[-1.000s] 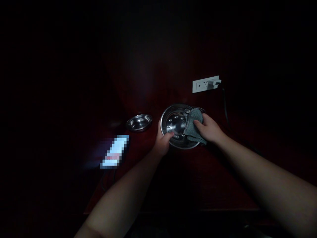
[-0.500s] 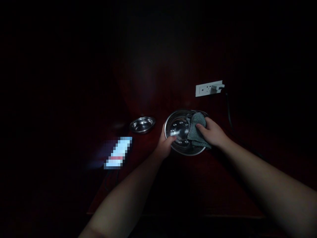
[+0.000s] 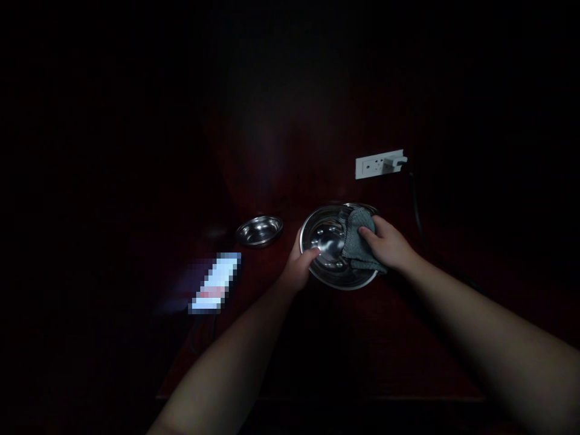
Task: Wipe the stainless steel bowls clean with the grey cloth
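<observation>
A shiny steel bowl (image 3: 330,244) is tilted toward me above the dark red table. My left hand (image 3: 299,263) grips its left rim, with the thumb inside and the fingers hidden behind. On the bowl's right side, my right hand (image 3: 392,241) pinches a folded grey-green cloth (image 3: 359,238) that lies over the rim and against the inner wall. The right thumb rests on top of the cloth; the fingers beneath are mostly hidden. Part of another shiny rim (image 3: 362,206) shows behind the bowl, too dark to identify.
A smaller shallow steel dish (image 3: 260,231) sits on the table (image 3: 254,284) to the left. Nearer me lies a lit, blurred-out screen (image 3: 216,283). A white wall socket (image 3: 378,164) holds a plug, with a dark cable (image 3: 415,205) hanging down. Surroundings are very dark.
The bowl's face has turned slightly, its lower edge sitting a little lower in view. Both hands keep their grips, and the cloth stays at the right side. The view has shifted slightly.
</observation>
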Demonstrator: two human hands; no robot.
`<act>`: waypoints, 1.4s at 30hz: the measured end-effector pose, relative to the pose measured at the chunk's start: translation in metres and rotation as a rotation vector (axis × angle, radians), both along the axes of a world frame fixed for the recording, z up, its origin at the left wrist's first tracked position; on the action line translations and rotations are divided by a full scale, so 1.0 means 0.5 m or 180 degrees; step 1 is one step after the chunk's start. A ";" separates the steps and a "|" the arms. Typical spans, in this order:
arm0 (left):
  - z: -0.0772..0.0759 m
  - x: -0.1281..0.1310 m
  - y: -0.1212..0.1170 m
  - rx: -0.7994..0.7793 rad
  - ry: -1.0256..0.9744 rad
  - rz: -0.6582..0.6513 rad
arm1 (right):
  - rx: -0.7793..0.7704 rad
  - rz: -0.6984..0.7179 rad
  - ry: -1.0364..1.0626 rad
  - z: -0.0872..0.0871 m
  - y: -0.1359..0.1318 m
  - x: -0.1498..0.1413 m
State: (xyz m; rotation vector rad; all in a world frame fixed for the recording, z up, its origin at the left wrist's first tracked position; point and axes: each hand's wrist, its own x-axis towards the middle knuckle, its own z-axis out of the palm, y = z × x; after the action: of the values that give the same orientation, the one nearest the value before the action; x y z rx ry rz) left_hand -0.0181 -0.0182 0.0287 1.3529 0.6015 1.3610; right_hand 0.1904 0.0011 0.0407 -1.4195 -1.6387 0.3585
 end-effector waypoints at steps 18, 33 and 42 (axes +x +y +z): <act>0.009 0.019 -0.016 0.0481 0.0076 0.0076 | 0.0072 -0.0135 0.0136 -0.003 0.001 -0.006; 0.008 0.003 -0.003 0.0209 0.0086 -0.0259 | 0.0110 -0.0158 -0.0060 0.003 -0.001 0.000; 0.000 0.023 -0.022 0.0650 -0.0007 0.0073 | 0.0066 -0.0243 0.0084 0.001 0.002 0.002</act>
State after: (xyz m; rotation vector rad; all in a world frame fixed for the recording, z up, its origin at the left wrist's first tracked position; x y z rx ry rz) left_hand -0.0066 -0.0290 0.0286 1.5107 0.4877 1.4735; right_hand 0.1912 0.0020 0.0410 -1.4515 -1.5584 0.3143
